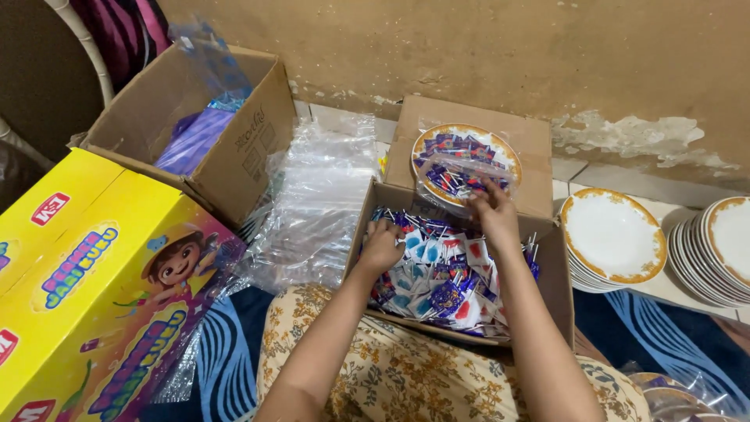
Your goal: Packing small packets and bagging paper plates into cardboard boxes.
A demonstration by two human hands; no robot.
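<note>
Yellow glossy carton (86, 289) at far left is the biggest item — cartoon child figure and coloured lettering on its face, small red label patches near the edges, loose clear film at its lower corner. Behind it, an open brown cardboard box (234, 148) with dark print on its side, purple bags inside. Crumpled clear plastic bags (320, 203) lie between that box and the middle one.

Middle: open brown cardboard tray box (558, 289) resting against the person's lap, full of small blue-red-white sachets on sticks (445, 277). Judged light, crinkly and slippery (they shift as a heap); best taken pinched in bunches by the wrappers, not the thin sticks.

Left hand (380, 246) is down in the sachets, fingers curled into a loose fist — what they hold, cannot tell. Right hand (494, 211) reaches forward, fingertips pinching the edge of a clear bag of sachets (457, 176) lying on a gold-rimmed white plate (508, 152), itself on a closed cardboard box (531, 137). Plate is rigid, fragile; the bag is soft and limp.

Right side: stacks of white gold-rimmed plates (617, 238) — heavy, breakable.
</note>
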